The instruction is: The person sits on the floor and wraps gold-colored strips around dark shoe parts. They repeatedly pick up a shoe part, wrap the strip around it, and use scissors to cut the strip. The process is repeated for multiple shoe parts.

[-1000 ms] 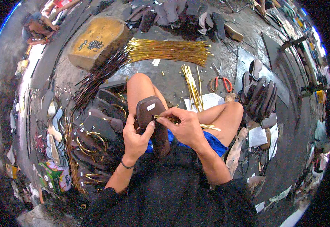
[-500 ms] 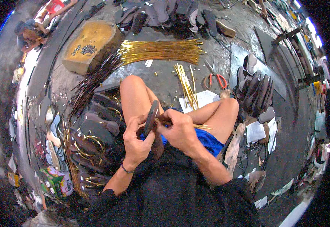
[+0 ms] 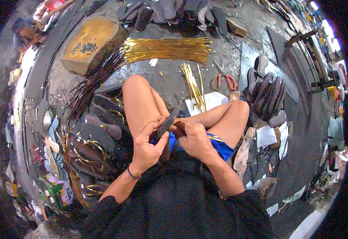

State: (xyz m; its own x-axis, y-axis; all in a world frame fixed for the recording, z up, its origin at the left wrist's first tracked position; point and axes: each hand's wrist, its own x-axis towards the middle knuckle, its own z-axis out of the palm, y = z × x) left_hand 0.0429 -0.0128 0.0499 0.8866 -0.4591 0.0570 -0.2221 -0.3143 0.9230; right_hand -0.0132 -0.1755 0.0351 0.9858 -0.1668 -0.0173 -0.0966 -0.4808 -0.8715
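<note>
My left hand [image 3: 147,144] grips a dark sandal sole [image 3: 168,122] between thumb and fingers, its edge turned up towards me. Close beside it, my right hand [image 3: 194,137] is closed in a pinch at the sole's right side. A thin gold strap seems to be between those fingertips, though the hand hides most of it. More gold straps [image 3: 215,138] lie across my blue shorts by the right wrist. Both hands are over my lap, between the bent knees.
A wide bundle of gold straps [image 3: 166,51] lies ahead, with a wooden block [image 3: 88,44] holding small dark pieces at its left. Red-handled scissors [image 3: 226,81] and loose gold strips [image 3: 194,85] lie before my knees. Dark soles are piled right [image 3: 267,93] and left [image 3: 98,131]. Another person [image 3: 28,34] is far left.
The sole has tilted over to the right, now showing its edge more than its face. My right hand has shifted slightly and its fingers are drawn in closer beside the sole.
</note>
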